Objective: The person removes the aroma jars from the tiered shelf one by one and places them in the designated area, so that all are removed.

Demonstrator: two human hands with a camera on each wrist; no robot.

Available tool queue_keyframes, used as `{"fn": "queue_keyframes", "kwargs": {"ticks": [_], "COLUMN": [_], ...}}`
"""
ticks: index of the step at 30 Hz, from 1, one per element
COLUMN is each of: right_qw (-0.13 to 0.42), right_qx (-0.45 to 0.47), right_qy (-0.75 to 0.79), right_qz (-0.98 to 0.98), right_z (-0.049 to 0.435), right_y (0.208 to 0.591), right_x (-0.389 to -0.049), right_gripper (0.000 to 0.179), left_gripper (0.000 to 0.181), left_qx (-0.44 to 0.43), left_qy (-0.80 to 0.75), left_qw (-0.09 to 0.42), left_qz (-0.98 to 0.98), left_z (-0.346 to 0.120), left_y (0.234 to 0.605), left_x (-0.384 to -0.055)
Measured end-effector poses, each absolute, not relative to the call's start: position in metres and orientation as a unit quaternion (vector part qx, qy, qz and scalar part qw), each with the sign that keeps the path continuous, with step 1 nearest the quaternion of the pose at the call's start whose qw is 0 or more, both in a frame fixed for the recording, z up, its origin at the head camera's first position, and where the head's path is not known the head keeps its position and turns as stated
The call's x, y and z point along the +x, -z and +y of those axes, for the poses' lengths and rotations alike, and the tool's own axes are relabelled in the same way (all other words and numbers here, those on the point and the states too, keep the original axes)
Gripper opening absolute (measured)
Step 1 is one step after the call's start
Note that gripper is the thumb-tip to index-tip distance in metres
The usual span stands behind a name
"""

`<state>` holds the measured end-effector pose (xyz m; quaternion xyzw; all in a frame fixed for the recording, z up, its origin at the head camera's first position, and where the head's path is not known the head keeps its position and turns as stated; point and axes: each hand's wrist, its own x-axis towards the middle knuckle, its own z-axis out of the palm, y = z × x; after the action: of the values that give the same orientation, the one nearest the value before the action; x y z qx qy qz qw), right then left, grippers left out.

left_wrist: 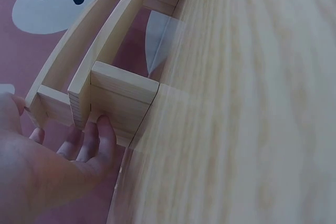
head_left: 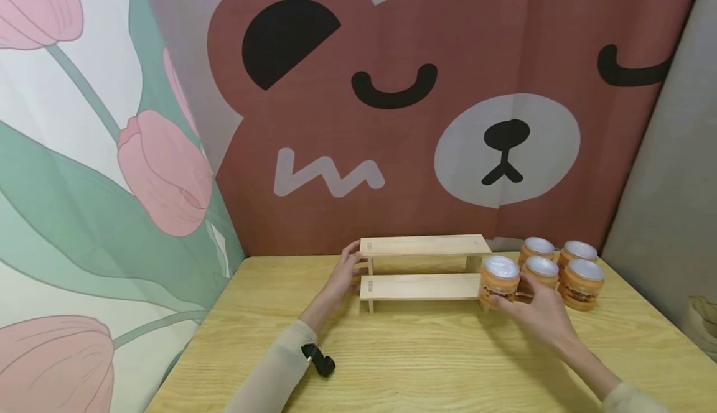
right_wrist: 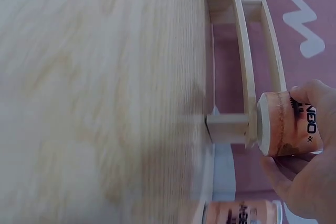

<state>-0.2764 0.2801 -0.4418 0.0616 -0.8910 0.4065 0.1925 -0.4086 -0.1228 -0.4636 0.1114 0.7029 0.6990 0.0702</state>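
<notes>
A two-tier wooden rack stands on the table, its upper board (head_left: 420,245) behind and above its lower board (head_left: 417,287). My left hand (head_left: 338,279) is at the rack's left end; in the left wrist view its fingertips (left_wrist: 106,124) rest against the end pieces, fingers loosely bent. With thumb and fingers, my right hand (head_left: 542,315) grips an orange can (head_left: 498,283) with a silver lid. Upright, that can is at the right end of the lower board, its pale base right at the wood in the right wrist view.
Several matching orange cans (head_left: 582,285) stand grouped on the table (head_left: 392,363) to the rack's right, behind and beside my right hand. A bear-patterned curtain (head_left: 403,170) hangs behind the table. Tulip-printed cloth (head_left: 168,183) hangs on the left.
</notes>
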Motion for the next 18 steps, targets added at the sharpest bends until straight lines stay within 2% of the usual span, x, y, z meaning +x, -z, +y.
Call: {"fn": "queue_keyframes", "kwargs": {"ticks": [10, 18], "right_qw": [0.235, 0.219], "right_qx": [0.049, 0.034], "right_qy": [-0.376, -0.39], "right_qz": [-0.895, -0.894], "right_z": [0.307, 0.328], "right_y": [0.444, 0.451], "right_x": [-0.27, -0.269], "right_gripper": [0.067, 0.069], "left_gripper": [0.054, 0.054], "left_qx": [0.12, 0.119], "left_qy": [-0.709, -0.708], "left_qw": [0.072, 0.073], "left_qz": [0.691, 0.693], "left_z": [-0.122, -0.123], "left_y": [0.464, 0.464], "left_x": [-0.409, -0.408]}}
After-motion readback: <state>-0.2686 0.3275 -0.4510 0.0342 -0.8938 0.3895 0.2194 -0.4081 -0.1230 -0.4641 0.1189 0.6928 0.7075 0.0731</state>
